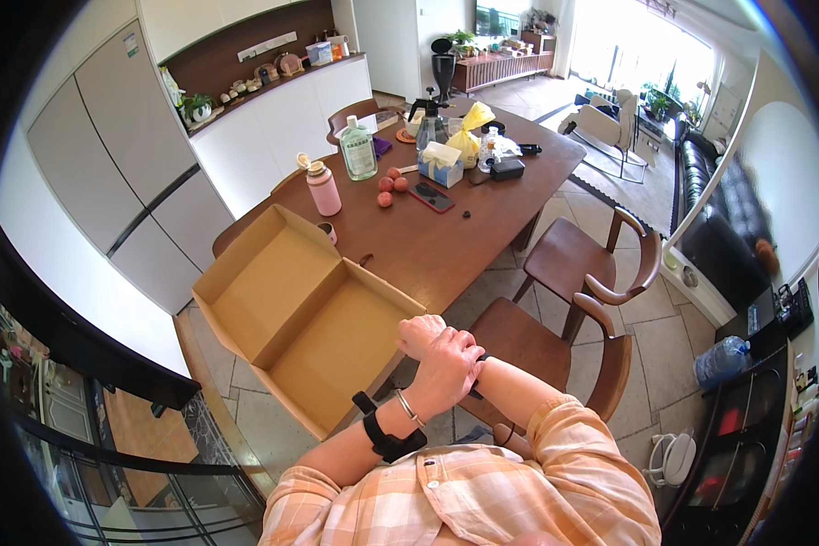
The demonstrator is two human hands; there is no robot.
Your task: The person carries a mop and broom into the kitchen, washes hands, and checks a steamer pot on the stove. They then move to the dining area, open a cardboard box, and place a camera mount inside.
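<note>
My left hand (448, 367) lies over my right wrist, its fingers curled around it at a black band (479, 375). My right hand (420, 334) is loosely bent and partly hidden behind the left, just beyond the near right edge of an open cardboard box (341, 341). The box has its lid folded back to the left and nothing inside; it rests at the table's near end and overhangs the edge. A silver bangle (407, 407) and a black strap with a device (389, 433) are on my left forearm.
The wooden table (443, 252) bears a pink bottle (324, 191), red round fruits (386, 184), a phone (432, 196), a tissue box (441, 167), a green-tinted bottle (359, 151) and a spray bottle (431, 130). Wooden chairs (566, 256) stand along its right side.
</note>
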